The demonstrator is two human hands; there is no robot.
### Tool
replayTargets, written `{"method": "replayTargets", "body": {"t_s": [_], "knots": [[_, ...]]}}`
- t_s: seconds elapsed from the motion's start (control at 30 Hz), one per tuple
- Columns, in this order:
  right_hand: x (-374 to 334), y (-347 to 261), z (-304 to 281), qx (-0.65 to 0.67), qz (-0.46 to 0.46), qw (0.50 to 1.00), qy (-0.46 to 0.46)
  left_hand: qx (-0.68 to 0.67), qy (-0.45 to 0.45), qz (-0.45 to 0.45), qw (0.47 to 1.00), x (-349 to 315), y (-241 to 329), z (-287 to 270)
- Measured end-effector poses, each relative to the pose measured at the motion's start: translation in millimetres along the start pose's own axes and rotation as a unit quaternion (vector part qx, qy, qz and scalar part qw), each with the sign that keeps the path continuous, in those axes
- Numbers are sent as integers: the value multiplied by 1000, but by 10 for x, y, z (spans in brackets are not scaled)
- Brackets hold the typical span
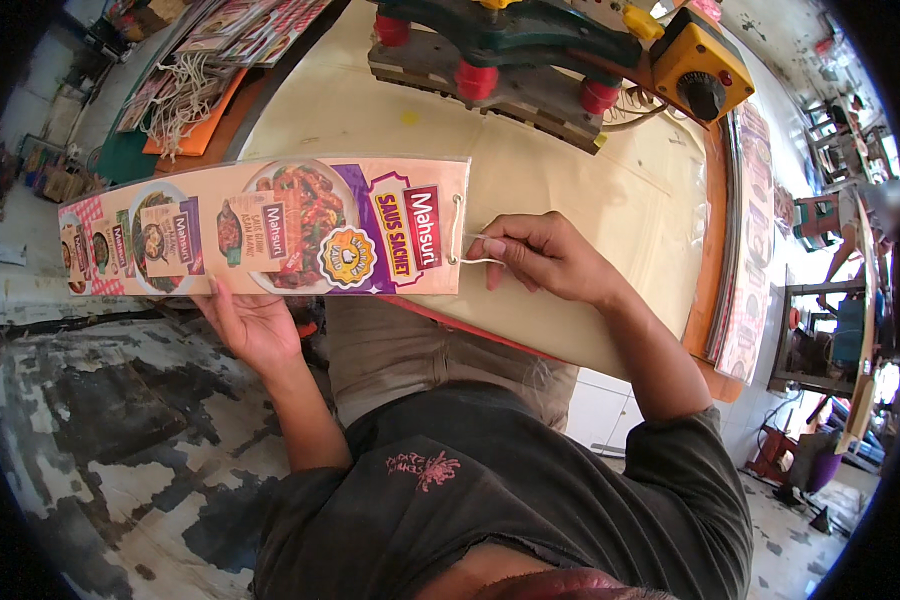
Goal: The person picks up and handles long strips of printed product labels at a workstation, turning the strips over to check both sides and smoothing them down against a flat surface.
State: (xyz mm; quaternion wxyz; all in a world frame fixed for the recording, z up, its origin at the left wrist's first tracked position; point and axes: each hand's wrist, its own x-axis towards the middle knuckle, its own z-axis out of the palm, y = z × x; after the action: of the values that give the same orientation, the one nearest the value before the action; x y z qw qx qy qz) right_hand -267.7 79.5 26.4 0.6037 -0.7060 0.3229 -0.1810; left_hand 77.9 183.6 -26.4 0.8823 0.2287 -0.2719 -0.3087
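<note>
A long printed cardboard strip (270, 230) with food pictures and a purple end lies across the near edge of a beige table (570, 180). My left hand (250, 325) supports the strip from below near its middle, palm up. My right hand (540, 255) pinches a thin white string (465, 250) that runs through the holes at the strip's right end. Both hands are over the table's front edge, above my lap.
A green and red machine on a wooden base (510, 50) with an orange control box (700, 65) stands at the table's far side. Stacks of printed strips (750, 250) lie along the right edge, more strips and strings (190, 80) at far left. Stained concrete floor lies below.
</note>
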Motion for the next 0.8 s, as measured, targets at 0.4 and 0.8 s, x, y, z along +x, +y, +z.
{"method": "replayTargets", "body": {"t_s": [0.4,0.8], "knots": [[-11,102,-113,3,-242,965,100,46,45,-8,998,-11,-70,-50],[-73,139,-121,250,-207,945,-37,68,59,-52,995,-30,-120,81]]}}
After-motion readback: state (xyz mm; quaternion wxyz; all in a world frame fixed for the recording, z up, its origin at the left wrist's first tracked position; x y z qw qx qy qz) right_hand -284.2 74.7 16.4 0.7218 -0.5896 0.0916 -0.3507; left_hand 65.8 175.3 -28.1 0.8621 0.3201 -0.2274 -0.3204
